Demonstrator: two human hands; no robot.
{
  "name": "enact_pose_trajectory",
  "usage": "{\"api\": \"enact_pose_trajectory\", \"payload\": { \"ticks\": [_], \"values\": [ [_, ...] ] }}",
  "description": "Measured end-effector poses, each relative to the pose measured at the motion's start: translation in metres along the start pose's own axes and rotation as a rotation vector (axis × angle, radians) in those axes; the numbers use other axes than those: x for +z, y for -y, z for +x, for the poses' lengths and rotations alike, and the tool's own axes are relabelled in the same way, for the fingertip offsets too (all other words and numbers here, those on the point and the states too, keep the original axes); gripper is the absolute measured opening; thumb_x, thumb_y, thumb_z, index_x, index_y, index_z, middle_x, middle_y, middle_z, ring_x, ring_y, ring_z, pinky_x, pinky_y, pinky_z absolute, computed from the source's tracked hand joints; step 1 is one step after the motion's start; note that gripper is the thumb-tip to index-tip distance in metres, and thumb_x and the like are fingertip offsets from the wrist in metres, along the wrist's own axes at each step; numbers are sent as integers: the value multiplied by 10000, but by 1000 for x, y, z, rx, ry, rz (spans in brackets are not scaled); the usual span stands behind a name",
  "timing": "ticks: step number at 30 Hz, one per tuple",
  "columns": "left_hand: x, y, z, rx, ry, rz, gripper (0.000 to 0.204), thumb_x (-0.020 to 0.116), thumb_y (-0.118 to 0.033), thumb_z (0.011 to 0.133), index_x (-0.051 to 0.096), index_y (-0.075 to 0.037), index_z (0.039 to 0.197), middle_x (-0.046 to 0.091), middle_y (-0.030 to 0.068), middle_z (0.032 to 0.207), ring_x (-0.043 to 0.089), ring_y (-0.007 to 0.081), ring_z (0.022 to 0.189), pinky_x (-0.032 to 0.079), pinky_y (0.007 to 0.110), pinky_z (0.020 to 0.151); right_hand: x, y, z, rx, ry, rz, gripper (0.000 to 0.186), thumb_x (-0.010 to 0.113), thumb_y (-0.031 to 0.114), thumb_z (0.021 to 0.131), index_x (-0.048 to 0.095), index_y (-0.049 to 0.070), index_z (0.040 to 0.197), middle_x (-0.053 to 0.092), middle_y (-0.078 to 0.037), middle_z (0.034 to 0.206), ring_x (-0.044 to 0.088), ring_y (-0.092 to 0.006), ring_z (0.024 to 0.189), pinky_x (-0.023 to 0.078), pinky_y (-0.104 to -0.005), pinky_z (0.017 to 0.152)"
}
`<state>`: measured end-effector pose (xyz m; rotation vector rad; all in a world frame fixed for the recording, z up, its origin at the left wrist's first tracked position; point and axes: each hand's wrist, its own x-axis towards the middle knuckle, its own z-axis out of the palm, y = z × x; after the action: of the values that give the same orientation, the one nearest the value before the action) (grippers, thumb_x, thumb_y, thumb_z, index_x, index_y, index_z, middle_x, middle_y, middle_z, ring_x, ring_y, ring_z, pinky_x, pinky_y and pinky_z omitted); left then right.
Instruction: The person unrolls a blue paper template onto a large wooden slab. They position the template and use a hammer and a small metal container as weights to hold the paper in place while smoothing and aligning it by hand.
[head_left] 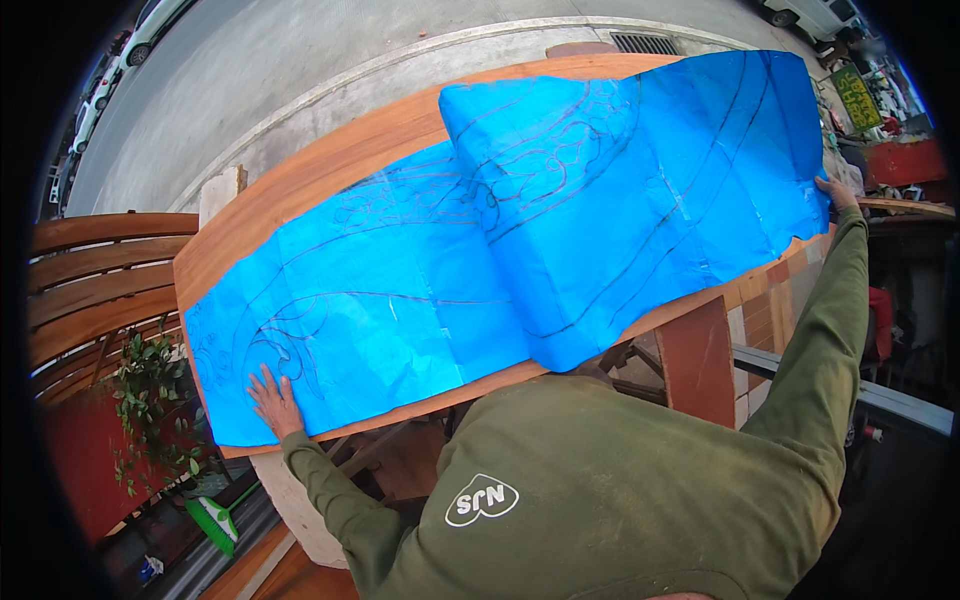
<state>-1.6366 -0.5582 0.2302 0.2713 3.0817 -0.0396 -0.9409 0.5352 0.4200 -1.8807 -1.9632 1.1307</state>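
Observation:
A long blue sheet (pixel 390 330) with hand-drawn dark curving lines and crease marks lies over a reddish-brown wooden panel (pixel 330 160). Near its lower left corner, my left hand (pixel 275 403) rests flat on the sheet with fingers spread. My right hand (pixel 838 192) grips the sheet's far right edge; some of its fingers are hidden. The sheet's right part is raised and overlaps the left part in a fold near the middle. Along the far side and the left end, bare wood of the panel shows.
A slatted wooden bench (pixel 100 270) stands at the left, with a leafy plant (pixel 150 410) and a green broom (pixel 214 524) nearer me. A metal bar (pixel 900 405) lies at the right. Beyond the panel run a curb, a drain grate (pixel 645 44) and a road with parked vehicles.

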Motion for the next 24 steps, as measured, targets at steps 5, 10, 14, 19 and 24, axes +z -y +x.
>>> {"api": "enact_pose_trajectory", "payload": {
  "ticks": [5,10,14,19,24],
  "values": [
    [-25,-22,-6,-107,13,135,775,410,-755,1091,312,-364,1753,169,112,1852,119,424,1696,139,725,1309,-59,-68,103,67,-182,-395,575,717,425,1025,698,25,1437,788,-178,1266,772,-299,1037,583,-435,942],
    [-31,-37,-12,-345,37,129,840,443,-783,1061,317,-326,1755,180,173,1839,153,452,1680,164,700,1311,-81,-128,178,64,-412,-852,585,725,510,986,745,88,1390,755,-202,1362,726,-375,1257,551,-477,1070],
    [-12,-30,-14,-526,-52,20,957,470,-831,1018,329,-233,1752,195,268,1807,201,484,1653,219,629,1322,-79,-146,196,320,-481,-937,586,731,553,970,722,231,1460,727,-122,1448,691,-383,1328,535,-505,1118],
    [10,-3,-12,-821,-91,-62,1015,531,-818,996,330,-162,1746,276,291,1773,374,511,1570,337,619,1273,-56,-107,181,337,-554,-918,608,687,597,998,664,295,1524,697,-69,1504,657,-345,1387,518,-496,1140],
    [19,19,-24,-990,-237,-112,919,740,-631,970,471,-106,1675,610,256,1563,610,461,1393,482,539,1183,49,-44,107,-15,-1037,-1212,694,629,659,1047,579,253,1607,555,-52,1661,499,-355,1536,408,-461,1245]
  ]
}}
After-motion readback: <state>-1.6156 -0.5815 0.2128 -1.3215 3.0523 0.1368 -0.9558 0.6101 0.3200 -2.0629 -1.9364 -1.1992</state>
